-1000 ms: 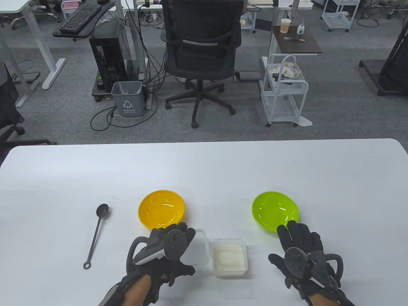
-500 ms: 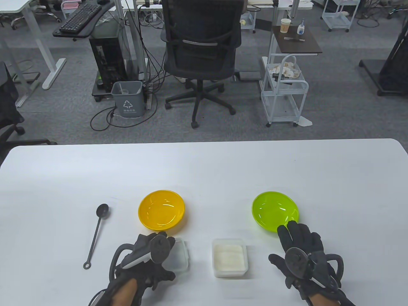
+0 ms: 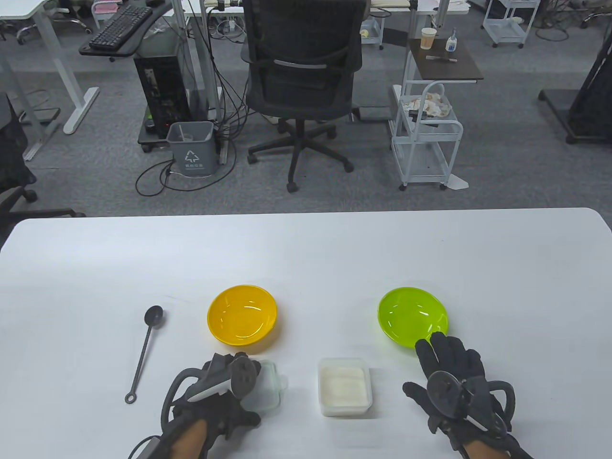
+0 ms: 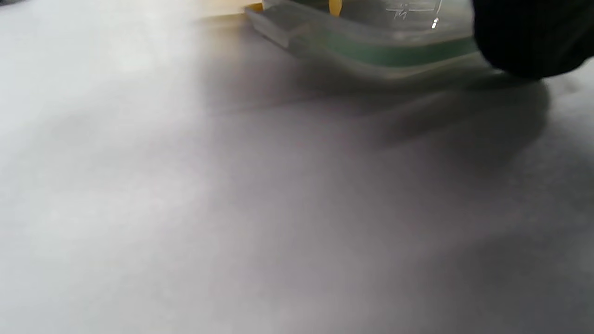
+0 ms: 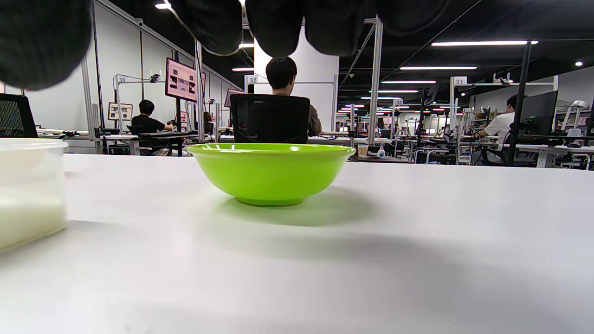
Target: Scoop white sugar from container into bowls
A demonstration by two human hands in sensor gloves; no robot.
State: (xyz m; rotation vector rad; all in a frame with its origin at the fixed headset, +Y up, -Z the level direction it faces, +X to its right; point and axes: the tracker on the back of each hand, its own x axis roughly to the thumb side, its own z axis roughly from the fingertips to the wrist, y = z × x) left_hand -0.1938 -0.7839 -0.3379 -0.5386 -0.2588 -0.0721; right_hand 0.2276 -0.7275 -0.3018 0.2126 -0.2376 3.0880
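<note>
The clear container of white sugar (image 3: 345,386) stands open near the table's front edge; it also shows in the right wrist view (image 5: 28,195). My left hand (image 3: 229,382) grips the container's clear lid (image 3: 271,386) low at the table, left of the container; the left wrist view shows the lid (image 4: 371,46) with a finger (image 4: 529,37) on it. The yellow bowl (image 3: 242,314) and green bowl (image 3: 413,316) stand empty behind. A dark long-handled spoon (image 3: 143,351) lies at the left. My right hand (image 3: 449,373) rests flat and empty just before the green bowl (image 5: 270,171).
The white table (image 3: 306,253) stretches far beyond the bowls. An office chair (image 3: 301,86), a grey bin (image 3: 191,146) and a white cart (image 3: 425,143) stand on the floor past the table's far edge.
My left hand has carried the lid leftward and toward me, away from the sugar container, and lowered it to the table. The right hand has not moved.
</note>
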